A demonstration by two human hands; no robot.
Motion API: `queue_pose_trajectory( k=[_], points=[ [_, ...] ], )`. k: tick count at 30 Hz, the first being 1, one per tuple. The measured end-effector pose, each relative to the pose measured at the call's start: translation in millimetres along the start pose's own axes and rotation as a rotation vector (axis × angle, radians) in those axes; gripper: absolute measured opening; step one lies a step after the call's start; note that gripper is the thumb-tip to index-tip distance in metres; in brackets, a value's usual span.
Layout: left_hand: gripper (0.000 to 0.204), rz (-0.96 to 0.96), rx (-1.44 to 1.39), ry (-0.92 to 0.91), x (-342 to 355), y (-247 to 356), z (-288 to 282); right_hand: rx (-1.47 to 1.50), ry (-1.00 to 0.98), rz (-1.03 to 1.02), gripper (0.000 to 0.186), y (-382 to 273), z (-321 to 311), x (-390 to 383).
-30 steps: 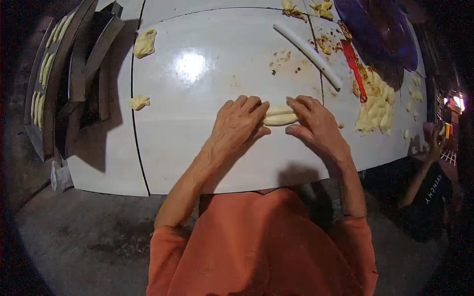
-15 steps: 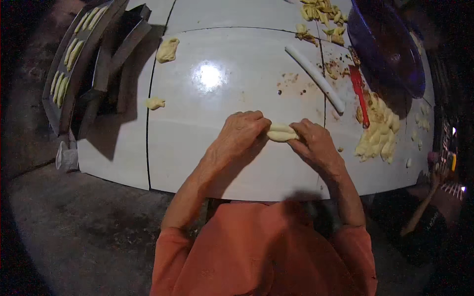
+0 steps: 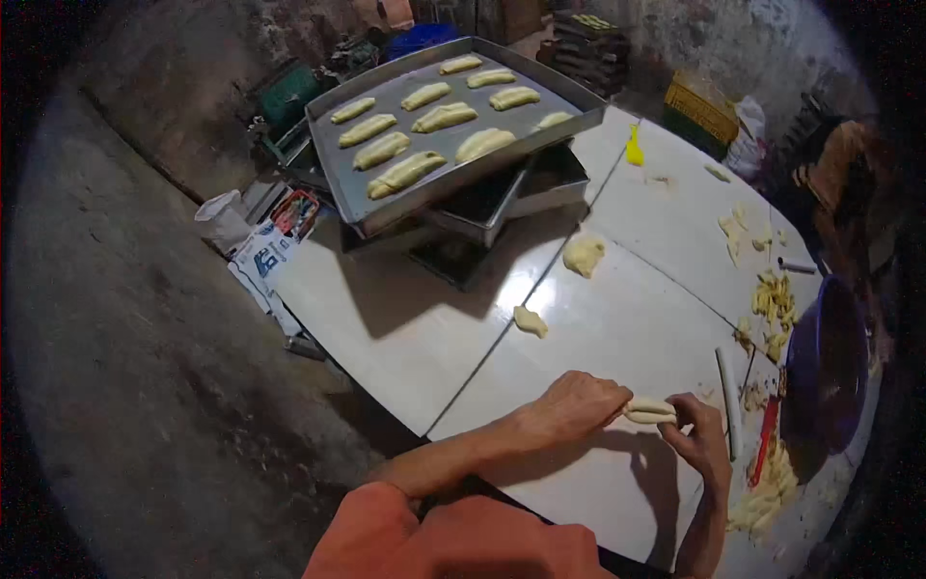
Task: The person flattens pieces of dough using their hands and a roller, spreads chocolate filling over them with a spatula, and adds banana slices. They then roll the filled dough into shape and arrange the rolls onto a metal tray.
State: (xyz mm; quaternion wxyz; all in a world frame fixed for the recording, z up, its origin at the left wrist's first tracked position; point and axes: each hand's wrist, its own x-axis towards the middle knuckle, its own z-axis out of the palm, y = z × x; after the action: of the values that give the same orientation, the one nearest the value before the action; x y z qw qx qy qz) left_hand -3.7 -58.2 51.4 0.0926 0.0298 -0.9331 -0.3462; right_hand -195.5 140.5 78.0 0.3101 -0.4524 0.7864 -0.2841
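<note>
Head view: a white tabletop [image 3: 424, 372], divided by dark seams, forms the work surface. The dough piece [image 3: 650, 412], marked by a lengthwise groove, is located between both hands, toward the near edge. Left hand [image 3: 584, 400]: fingers pressed together, pinching the left end of the dough. Right hand [image 3: 699, 434]: thumb and fingers bent, pinching the right end. Contact between dough and tabletop cannot be determined. 2 dough lumps [image 3: 584, 257] lie beside a seam. At the right are a white rod [image 3: 729, 405], a red tool [image 3: 764, 444], a purple basin [image 3: 820, 386] and scattered dough strips [image 3: 775, 299]. At the left, a metal tray [image 3: 511, 156] carries 11 visible dough rolls [image 3: 444, 117] and sits on stacked trays [image 3: 540, 183], which shade the tabletop. A yellow tool [image 3: 634, 147] lies near the far edge. Surroundings: grey, stained floor [image 3: 145, 386] at left; blotched wall [image 3: 743, 39] at rear; yellow crate [image 3: 702, 108] beyond the table.
</note>
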Motion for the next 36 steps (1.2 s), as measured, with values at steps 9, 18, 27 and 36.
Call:
queue_pose_trajectory(
  k=[9, 18, 27, 36],
  points=[
    [0.017, 0.006, 0.369, 0.379, -62.1, -70.2, -254.5, -0.135, 0.125, -0.508, 0.039, -223.3, 22.3, 191.0],
    [0.027, -0.251, 0.545, 0.578, -29.9, -268.1, -440.9, -0.37, 0.291, -0.738, 0.026, -386.3, 61.5, 461.5],
    [0.024, -0.503, 0.569, 0.446, 14.7, -403.0, -500.1, -0.771, 0.137, -0.562, 0.059, -422.8, 105.9, 650.4],
    [0.028, -0.417, 0.641, 0.359, 38.3, -469.2, -503.4, -0.637, 0.21, -0.879, 0.052, -396.4, 148.3, 701.3]
  ],
)
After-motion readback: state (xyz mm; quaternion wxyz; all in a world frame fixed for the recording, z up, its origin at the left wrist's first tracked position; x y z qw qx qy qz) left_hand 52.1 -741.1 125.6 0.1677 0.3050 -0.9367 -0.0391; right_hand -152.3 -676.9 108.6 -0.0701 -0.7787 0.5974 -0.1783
